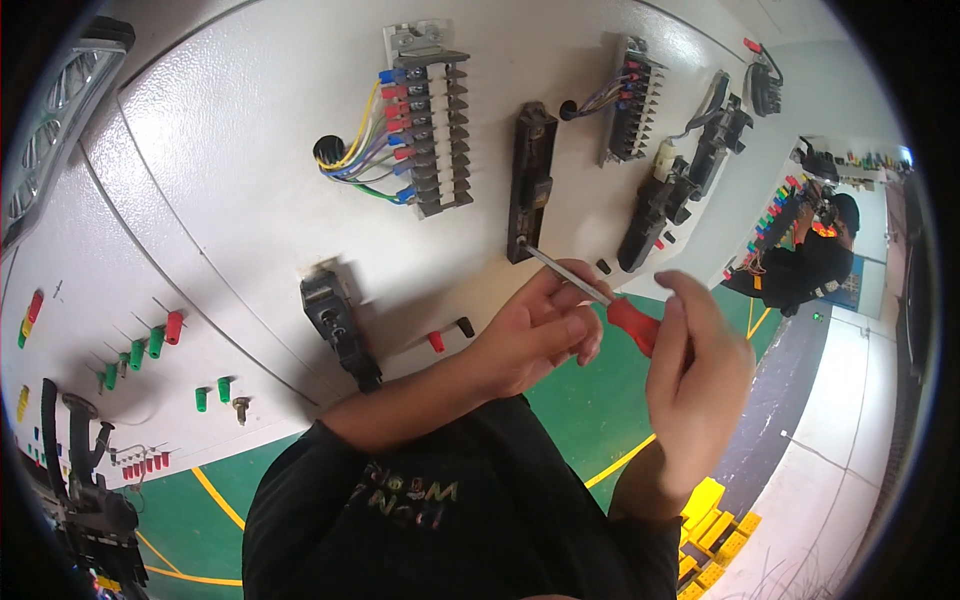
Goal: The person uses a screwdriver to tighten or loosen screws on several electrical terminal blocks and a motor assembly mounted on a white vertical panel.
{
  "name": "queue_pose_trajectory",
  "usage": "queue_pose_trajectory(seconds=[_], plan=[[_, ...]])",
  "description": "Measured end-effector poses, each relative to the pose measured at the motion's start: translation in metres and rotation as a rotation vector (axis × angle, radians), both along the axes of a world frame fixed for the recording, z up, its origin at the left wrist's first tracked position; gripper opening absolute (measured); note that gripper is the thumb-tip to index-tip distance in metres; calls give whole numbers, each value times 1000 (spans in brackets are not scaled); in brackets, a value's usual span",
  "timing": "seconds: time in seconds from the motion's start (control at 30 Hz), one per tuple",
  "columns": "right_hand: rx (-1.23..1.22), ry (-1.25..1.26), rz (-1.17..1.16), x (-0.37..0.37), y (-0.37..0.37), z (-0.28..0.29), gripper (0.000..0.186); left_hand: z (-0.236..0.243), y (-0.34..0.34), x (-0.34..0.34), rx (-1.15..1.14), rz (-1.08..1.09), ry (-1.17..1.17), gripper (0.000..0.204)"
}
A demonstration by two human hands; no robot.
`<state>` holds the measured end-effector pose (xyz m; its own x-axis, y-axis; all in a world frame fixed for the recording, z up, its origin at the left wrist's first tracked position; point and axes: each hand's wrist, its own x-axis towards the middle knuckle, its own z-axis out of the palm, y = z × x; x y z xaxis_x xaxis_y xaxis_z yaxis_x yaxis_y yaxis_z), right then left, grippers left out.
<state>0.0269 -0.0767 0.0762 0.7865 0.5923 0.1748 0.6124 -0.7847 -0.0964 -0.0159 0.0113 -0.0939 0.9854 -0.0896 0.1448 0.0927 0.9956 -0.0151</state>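
Note:
A screwdriver with a red handle (632, 322) and a metal shaft slants up to the left. Its tip meets a screw at the lower end of a long black terminal holder (532, 180), fixed to a white panel (270, 190). My right hand (705, 365) is closed around the handle's end, the index finger raised along it. Just below the tip, my left hand (535, 335) has its fingers curled against the shaft, partly hiding how they grip it.
On the panel are a wired terminal block (430, 135), a smaller terminal block (632, 100), a black connector (340, 320) and a black holder (655, 215). Red and green caps (155, 340) stand at left. Yellow bins (715, 530) stand lower right. Another person (810, 265) works at far right.

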Motion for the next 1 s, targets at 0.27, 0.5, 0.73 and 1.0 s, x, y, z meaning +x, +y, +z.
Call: queue_pose_trajectory(seconds=[0.27, 0.5, 0.73, 1.0], plan=[[129, 76, -4, -14, 26, 5, 27, -11, -5, 4, -86, -17, -228, 35], [138, 230, -16, -37, -9, 26, 45, -8, -2, -4, 8, 3, -149, 33], [-95, 55, -51, -51, -2, 11, 42, -17, -11, 2, -55, -28, -171, 41], [9, 158, -230, -55, -9, 0, 37, 7, -11, 6, -97, -133, -299, 46]])
